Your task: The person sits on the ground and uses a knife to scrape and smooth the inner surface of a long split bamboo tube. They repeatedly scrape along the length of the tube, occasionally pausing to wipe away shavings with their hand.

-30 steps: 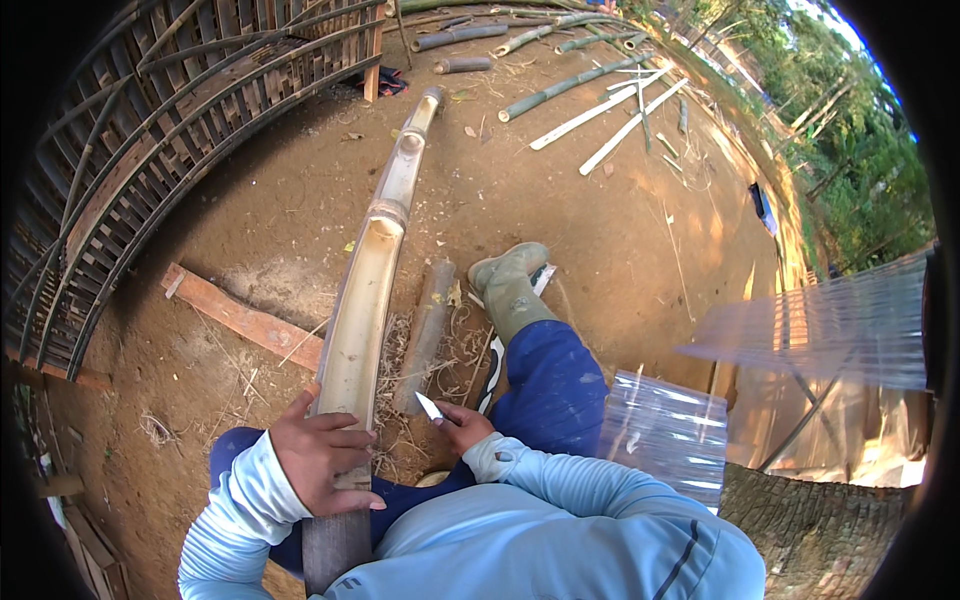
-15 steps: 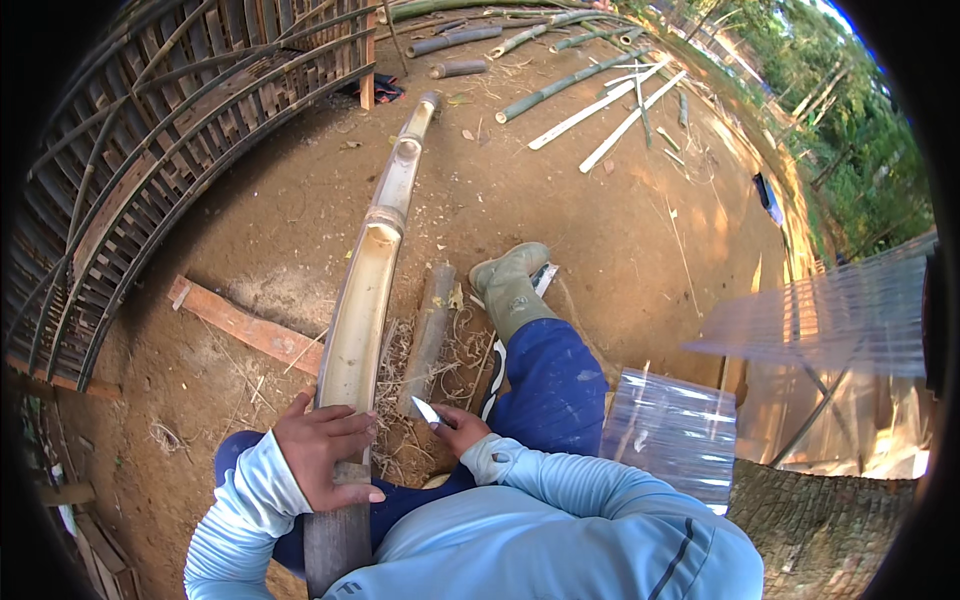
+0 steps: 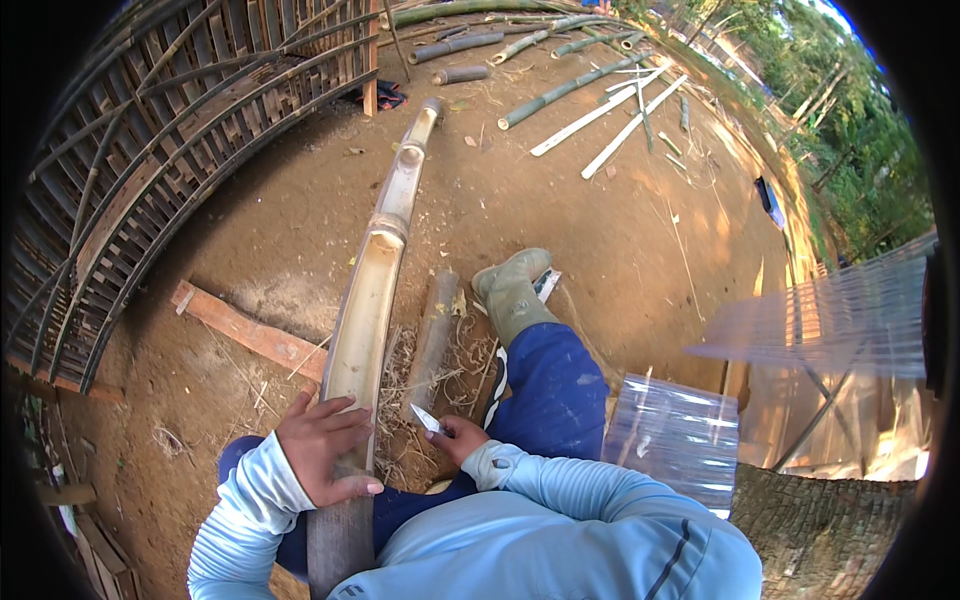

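A long bamboo pole (image 3: 362, 310), its upper side cut away to show the pale hollow inside, runs from my lap out over the dirt. My left hand (image 3: 323, 447) lies across its near end, fingers spread and thumb apart. To the right of the pole, my right hand (image 3: 460, 438) is closed round the handle of a knife (image 3: 427, 417). The short blade points up and to the left, apart from the bamboo. Most of the handle is hidden in my fingers.
A dark bamboo piece (image 3: 433, 335) lies among curled shavings (image 3: 468, 375) by my boot (image 3: 513, 283). Left is a reddish plank (image 3: 250, 328) and a slatted bamboo panel (image 3: 190, 150). Bamboo poles (image 3: 560, 95) and split strips (image 3: 630, 125) lie far off. Clear corrugated sheets (image 3: 672, 440) stand right.
The view has shifted very slightly. My left hand stays on the bamboo pole, and the knife in my right hand has turned a little.
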`<state>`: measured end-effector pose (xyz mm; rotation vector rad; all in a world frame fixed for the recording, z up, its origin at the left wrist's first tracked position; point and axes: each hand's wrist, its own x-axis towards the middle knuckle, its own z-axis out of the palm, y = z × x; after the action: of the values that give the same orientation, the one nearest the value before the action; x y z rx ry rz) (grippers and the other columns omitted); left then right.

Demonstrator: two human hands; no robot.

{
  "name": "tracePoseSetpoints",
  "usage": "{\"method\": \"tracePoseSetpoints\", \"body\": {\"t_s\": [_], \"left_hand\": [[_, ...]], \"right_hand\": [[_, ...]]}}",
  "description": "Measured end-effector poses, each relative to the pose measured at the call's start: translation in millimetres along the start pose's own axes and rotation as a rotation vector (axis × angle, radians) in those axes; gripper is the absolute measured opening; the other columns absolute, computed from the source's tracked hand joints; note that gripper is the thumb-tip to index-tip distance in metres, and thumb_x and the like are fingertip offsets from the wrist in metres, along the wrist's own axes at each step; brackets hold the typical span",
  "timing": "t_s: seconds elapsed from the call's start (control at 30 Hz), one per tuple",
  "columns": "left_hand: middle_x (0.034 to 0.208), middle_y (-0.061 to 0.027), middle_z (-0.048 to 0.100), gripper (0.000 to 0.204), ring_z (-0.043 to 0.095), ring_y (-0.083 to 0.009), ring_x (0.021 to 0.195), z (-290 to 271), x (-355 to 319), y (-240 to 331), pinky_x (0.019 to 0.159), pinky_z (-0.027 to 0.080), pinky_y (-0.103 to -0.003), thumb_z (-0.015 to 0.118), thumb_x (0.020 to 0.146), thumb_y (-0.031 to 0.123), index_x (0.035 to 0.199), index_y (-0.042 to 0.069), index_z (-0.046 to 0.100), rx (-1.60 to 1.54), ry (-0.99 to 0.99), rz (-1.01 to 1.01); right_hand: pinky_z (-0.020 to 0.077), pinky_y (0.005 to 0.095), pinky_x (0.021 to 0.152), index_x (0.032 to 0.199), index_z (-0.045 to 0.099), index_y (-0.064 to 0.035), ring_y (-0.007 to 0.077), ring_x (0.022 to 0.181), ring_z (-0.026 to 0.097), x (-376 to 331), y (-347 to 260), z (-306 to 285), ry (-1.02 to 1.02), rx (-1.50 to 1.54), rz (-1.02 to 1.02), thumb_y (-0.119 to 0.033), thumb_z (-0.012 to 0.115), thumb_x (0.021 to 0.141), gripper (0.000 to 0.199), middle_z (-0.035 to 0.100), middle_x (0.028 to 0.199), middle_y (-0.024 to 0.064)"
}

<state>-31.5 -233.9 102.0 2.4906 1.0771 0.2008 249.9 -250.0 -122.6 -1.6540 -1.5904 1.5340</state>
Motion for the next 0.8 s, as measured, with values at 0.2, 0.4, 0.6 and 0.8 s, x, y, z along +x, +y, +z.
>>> {"method": "tracePoseSetpoints", "body": {"t_s": [0.2,0.4,0.6,0.8], "left_hand": [[0.131,-0.0130,0.068,0.067,0.058,-0.0334,0.130,-5,-3,1,0.110,0.033,-0.069,0.074,0.077,0.066,0.111,0.008,0.075,-0.017,-0.061,-0.033],[0.120,-0.0055,0.074,0.054,0.065,-0.0306,0.120,-7,-2,2,0.108,0.037,-0.064,0.076,0.078,0.060,0.100,0.012,0.079,-0.018,-0.029,0.073],[0.117,-0.0057,0.075,0.050,0.067,-0.0300,0.115,-5,-1,0,0.109,0.038,-0.057,0.079,0.077,0.057,0.098,0.012,0.079,-0.041,-0.013,0.097],[0.116,-0.0073,0.074,0.051,0.072,-0.0277,0.101,-7,-1,5,0.100,0.044,-0.060,0.078,0.076,0.060,0.096,0.013,0.080,-0.050,0.051,0.080]], "right_hand": [[0.0463,0.0379,0.069,0.102,0.068,-0.0035,0.0207,0.072,0.058,0,-15,0,-0.012,-0.083,0.022,-0.046,0.072,0.092,0.043,0.064,0.079,0.0107],[0.0478,0.0385,0.070,0.104,0.069,-0.0033,0.0212,0.074,0.061,-1,-11,5,-0.003,-0.063,-0.008,-0.046,0.073,0.092,0.045,0.067,0.083,0.0119],[0.0485,0.0387,0.071,0.107,0.068,-0.0026,0.0211,0.075,0.062,-1,-11,5,-0.005,-0.085,-0.037,-0.046,0.073,0.092,0.046,0.067,0.084,0.0129],[0.0489,0.0374,0.067,0.108,0.068,-0.0024,0.0195,0.072,0.062,7,2,10,0.019,-0.070,-0.047,-0.045,0.073,0.092,0.045,0.066,0.080,0.0100]]}}
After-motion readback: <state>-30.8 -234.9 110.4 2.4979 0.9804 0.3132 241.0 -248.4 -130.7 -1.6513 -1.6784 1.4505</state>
